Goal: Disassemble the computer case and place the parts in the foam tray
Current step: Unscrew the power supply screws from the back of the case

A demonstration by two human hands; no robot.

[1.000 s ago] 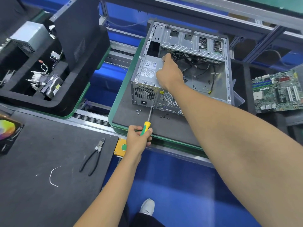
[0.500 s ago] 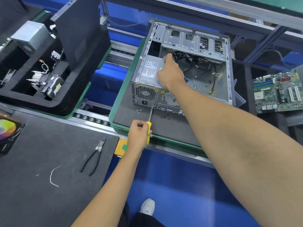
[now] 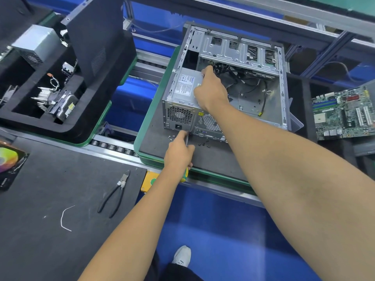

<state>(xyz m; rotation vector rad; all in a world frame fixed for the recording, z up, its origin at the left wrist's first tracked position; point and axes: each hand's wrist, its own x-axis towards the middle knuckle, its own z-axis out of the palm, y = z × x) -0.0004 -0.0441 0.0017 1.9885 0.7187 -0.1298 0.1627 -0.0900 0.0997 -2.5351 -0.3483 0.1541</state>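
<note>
The open metal computer case [image 3: 243, 49] lies on its side on a grey pad in a green tray [image 3: 150, 110]. Its power supply [image 3: 182, 88] sits in the near left corner. My right hand [image 3: 211, 90] rests over the power supply's inner edge, fingers curled at the black cables [image 3: 239, 78]. My left hand [image 3: 178, 153] grips a yellow-green screwdriver [image 3: 184, 175], its shaft reaching toward the case's rear panel below the power socket. Loose screws [image 3: 204, 143] lie on the pad by the rear panel. The black foam tray [image 3: 81, 126] at left holds removed parts.
A motherboard [image 3: 345, 112] lies at the right. Pliers [image 3: 115, 193] and a white cable tie [image 3: 65, 218] rest on the dark mat at the lower left. A second power supply [image 3: 34, 45] sits at the upper left. A yellow button box [image 3: 150, 180] is on the conveyor edge.
My left hand has slid forward along the screwdriver toward the case's rear panel. My right hand has stayed on the power supply.
</note>
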